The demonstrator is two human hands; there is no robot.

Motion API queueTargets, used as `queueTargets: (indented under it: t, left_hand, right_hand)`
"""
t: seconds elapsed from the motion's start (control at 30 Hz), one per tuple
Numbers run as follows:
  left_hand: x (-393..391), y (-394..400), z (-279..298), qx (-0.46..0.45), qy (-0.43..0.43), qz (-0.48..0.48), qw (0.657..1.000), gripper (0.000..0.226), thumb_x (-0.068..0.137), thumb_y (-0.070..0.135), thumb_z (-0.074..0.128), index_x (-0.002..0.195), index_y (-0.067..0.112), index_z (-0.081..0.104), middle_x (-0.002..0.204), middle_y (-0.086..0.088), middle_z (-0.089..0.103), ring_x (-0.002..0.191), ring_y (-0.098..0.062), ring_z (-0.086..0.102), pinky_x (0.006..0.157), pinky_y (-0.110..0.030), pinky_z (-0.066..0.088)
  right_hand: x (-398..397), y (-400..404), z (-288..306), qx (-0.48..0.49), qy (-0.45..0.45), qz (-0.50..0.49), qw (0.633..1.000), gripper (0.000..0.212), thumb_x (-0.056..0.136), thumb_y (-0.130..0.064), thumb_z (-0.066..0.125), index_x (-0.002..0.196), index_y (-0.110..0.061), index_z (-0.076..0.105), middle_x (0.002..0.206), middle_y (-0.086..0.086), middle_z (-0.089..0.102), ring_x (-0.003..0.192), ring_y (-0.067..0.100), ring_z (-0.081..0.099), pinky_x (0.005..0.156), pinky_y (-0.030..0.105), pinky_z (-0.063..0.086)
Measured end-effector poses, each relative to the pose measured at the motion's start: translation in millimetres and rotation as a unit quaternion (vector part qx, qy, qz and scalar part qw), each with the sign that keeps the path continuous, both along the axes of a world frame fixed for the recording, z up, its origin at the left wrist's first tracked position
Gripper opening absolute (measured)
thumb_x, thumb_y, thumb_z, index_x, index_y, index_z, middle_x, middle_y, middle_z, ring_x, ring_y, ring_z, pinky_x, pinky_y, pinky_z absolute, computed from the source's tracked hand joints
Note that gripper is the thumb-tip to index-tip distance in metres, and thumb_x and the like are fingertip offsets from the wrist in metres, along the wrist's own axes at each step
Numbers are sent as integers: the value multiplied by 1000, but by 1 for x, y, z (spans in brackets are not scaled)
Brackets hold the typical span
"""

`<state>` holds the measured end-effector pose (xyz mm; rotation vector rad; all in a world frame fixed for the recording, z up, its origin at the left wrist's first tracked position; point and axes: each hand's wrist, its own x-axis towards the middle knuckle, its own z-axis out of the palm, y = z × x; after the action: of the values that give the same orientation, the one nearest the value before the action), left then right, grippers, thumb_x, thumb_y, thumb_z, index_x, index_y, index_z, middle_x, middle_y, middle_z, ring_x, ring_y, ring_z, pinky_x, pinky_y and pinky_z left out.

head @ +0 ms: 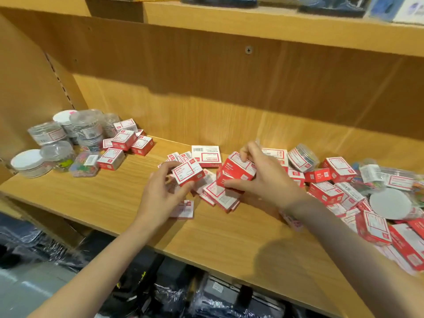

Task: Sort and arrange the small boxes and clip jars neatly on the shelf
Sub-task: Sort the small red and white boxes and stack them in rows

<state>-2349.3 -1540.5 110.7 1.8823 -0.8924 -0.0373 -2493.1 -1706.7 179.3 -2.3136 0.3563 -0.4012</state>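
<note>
Many small red-and-white boxes lie on a wooden shelf [96, 198]. My left hand [160, 193] grips one small box [187, 172] between thumb and fingers, just above the shelf at its middle. My right hand [263, 177] holds a larger red-and-white box [236, 171], lifted over a loose heap of flat boxes [220, 196]. A grouped set of clear clip jars [85, 129] and small boxes [124, 140] stands at the shelf's left end. A jumbled pile of boxes [330, 191] and a tipped clip jar [301, 157] fills the right side.
A white-lidded jar [29, 161] sits at the far left edge. Another lid-up jar [390, 203] lies in the right pile. An upper shelf [275, 26] overhangs. Plastic-wrapped dark goods [206, 294] fill the space below. A flat white box [206, 153] lies by the back wall.
</note>
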Motion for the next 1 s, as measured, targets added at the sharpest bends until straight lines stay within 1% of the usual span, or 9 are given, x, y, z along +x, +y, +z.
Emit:
queueTargets:
  t: [0.07, 0.17, 0.3, 0.43, 0.5, 0.6, 0.7, 0.83, 1.0]
  left_hand:
    - [24, 16, 2, 38, -50, 61, 996, 44, 77, 26, 71, 118, 18, 53, 107, 8, 48, 104, -11, 40, 82, -27, 38]
    - [63, 48, 2, 64, -54, 119, 989, 48, 76, 25, 72, 120, 16, 55, 109, 2, 41, 103, -17, 43, 82, -31, 43]
    - [106, 88, -6, 155, -91, 119, 976, 49, 78, 23, 71, 123, 14, 54, 117, -1, 45, 104, -15, 45, 84, -27, 40]
    - [137, 111, -16, 238, -229, 94, 939, 44, 77, 34, 66, 116, 13, 59, 115, -9, 53, 104, -23, 44, 82, -45, 45]
    - [149, 119, -21, 264, -256, 115, 923, 47, 76, 34, 67, 116, 13, 58, 117, -12, 52, 105, -29, 44, 81, -50, 45]
    - [158, 123, -23, 249, -254, 120, 927, 53, 71, 23, 76, 119, 11, 57, 123, -16, 51, 111, -29, 39, 85, -53, 43]
    - [168, 126, -24, 235, -259, 88, 933, 41, 76, 27, 64, 115, 15, 57, 122, -12, 52, 112, -24, 38, 88, -51, 42]
    - [174, 128, -26, 217, -217, 78, 949, 38, 79, 38, 50, 111, 19, 60, 120, -4, 53, 112, -19, 40, 91, -45, 39]
    - [176, 140, -23, 142, -174, 124, 967, 44, 81, 37, 38, 114, 15, 57, 119, -3, 50, 113, -17, 40, 96, -35, 29]
  right_hand:
    - [37, 14, -4, 2, 4, -1, 1000, 50, 70, -37, 77, 82, -25, 30, 82, -6, 64, 71, 6, 63, 57, 24, 48]
    - [98, 32, -8, 17, 15, -10, 1000, 52, 69, -41, 77, 85, -22, 31, 86, -4, 65, 68, 7, 59, 55, 16, 42]
    - [170, 53, -21, 39, 51, 12, 998, 52, 68, -41, 77, 85, -23, 31, 96, 3, 62, 84, 21, 60, 71, 39, 48]
    - [218, 81, -49, -40, 89, 75, 992, 46, 73, -28, 74, 93, -20, 34, 90, 0, 51, 82, 22, 48, 64, 31, 32]
    - [230, 91, -65, -76, 32, 65, 994, 37, 76, -16, 69, 99, -18, 41, 94, -1, 49, 88, 24, 51, 68, 31, 34]
    - [232, 90, -72, -56, -76, -11, 995, 34, 75, -12, 70, 99, -17, 46, 101, -2, 53, 89, 17, 51, 68, 23, 30]
    - [236, 86, -63, -34, -117, -56, 991, 38, 74, -15, 73, 92, -21, 40, 93, -5, 50, 78, 14, 46, 65, 22, 28]
    - [260, 102, -51, -114, -109, 10, 987, 38, 74, -25, 72, 89, -24, 38, 95, -8, 46, 91, 14, 41, 72, 31, 35]
    - [271, 125, -66, -162, -27, 77, 983, 32, 76, -43, 65, 94, -19, 54, 116, 0, 44, 112, 20, 37, 94, 44, 37]
